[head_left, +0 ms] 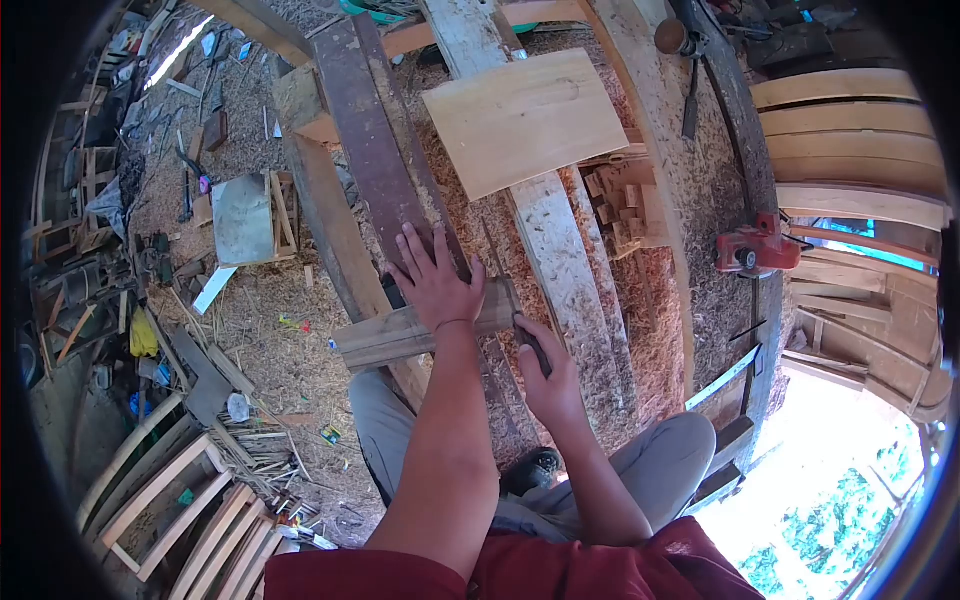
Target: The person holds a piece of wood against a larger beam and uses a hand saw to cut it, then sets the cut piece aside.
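Observation:
My left hand (437, 278) lies flat with fingers spread, pressing on a short brown wooden board (385, 340) laid across the planks of the bench. Near that board's right end, my right hand (553, 385) is closed around the dark handle of what looks like a handsaw (541, 352). Its thin blade seems to be seen edge-on, running away from me across the board, so its shape is hard to make out. Under the board runs a long dark reddish plank (365, 140).
A pale flat panel (525, 120) rests on a whitish beam (570, 260) ahead. To the right, a red power tool (755, 246) and a wooden-handled tool (690, 100) lie on a sawdust-covered timber. Wood offcuts (625, 205) are piled between beams. Curved wooden frames (165, 500) stand at lower left.

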Motion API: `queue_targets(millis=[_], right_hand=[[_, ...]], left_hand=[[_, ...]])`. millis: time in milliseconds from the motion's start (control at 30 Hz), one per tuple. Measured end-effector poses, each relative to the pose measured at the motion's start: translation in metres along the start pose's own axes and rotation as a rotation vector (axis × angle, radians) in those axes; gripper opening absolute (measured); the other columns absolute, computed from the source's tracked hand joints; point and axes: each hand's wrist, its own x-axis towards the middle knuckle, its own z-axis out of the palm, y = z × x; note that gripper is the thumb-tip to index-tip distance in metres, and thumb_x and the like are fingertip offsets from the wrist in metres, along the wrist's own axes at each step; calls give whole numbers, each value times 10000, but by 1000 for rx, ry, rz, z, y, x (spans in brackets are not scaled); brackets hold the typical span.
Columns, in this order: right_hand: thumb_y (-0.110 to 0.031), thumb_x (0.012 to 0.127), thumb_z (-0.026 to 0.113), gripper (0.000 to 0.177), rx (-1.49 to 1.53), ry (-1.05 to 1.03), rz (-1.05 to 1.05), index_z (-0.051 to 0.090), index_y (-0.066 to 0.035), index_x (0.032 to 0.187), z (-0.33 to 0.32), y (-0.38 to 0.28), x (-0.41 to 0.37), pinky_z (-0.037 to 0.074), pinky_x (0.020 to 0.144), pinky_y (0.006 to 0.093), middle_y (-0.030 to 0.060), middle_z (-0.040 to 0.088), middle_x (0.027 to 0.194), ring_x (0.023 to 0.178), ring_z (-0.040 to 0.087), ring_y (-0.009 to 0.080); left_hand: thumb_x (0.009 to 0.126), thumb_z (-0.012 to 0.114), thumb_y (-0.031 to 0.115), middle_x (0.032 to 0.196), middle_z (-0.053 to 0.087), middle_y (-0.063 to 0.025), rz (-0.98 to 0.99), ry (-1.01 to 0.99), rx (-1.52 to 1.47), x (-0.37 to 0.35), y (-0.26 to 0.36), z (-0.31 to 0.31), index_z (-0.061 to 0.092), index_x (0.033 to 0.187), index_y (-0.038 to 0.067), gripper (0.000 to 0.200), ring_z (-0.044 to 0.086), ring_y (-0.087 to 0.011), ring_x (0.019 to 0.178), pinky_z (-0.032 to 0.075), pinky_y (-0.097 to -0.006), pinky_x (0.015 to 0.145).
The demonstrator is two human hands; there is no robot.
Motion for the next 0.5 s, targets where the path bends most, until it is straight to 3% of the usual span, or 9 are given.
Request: queue_targets(millis=[167,367,500], right_hand=[[-62,1055,595,412,15,-4,44,661,-21,1459,-10,-2,-38,549,1107,404,253,743,1363,1300,733,345],[-58,1045,603,409,-86,38,-30,668,-41,1448,13,6,1,570,1055,389,246,757,1323,1239,766,340],[-92,1037,620,401,-12,19,27,675,-50,1432,0,-4,-15,584,1021,387,258,746,1347,1217,755,419]], left_hand=[[937,646,586,1839,187,-177,-2,-5,19,0,-1,0,463,1665,249,823,154,-365,1709,98,-677,1348],[940,641,600,1841,181,-178,0,-1,9,0,0,1,459,1667,249,828,158,-371,1707,106,-674,1347],[946,639,607,1839,183,-182,11,12,21,1,0,2,454,1672,250,830,158,-374,1706,106,-671,1348]])
